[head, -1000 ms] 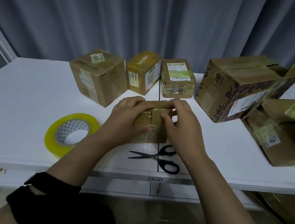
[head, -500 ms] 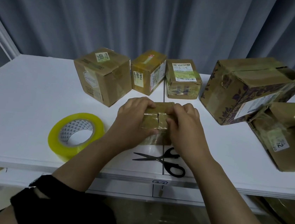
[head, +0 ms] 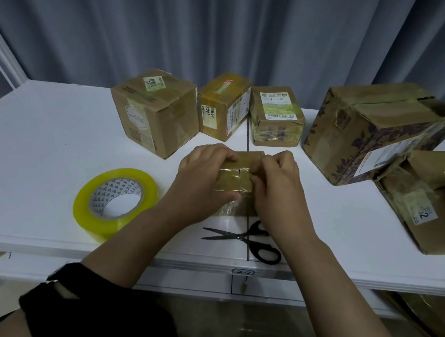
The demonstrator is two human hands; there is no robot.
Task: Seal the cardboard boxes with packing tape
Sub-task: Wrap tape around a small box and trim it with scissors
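Observation:
A small brown cardboard box [head: 235, 182] sits at the middle of the white table [head: 38, 147], its top flaps closed and shiny clear tape lying across them. My left hand [head: 200, 178] grips its left side, thumb along the near edge. My right hand [head: 276, 184] holds the right side, fingers curled over the top. A roll of yellowish packing tape [head: 114, 203] lies flat to the left. Black-handled scissors [head: 246, 240] lie just in front of the box, blades pointing left.
Three small boxes [head: 155, 111] [head: 223, 104] [head: 276, 116] stand in a row behind. A large patterned box [head: 372, 135] with a raised flap and another brown box [head: 433, 203] fill the right side. A grey curtain hangs behind the table.
Both hands stay on the small box and have shifted slightly along its top. The roll and scissors have not moved on the table.

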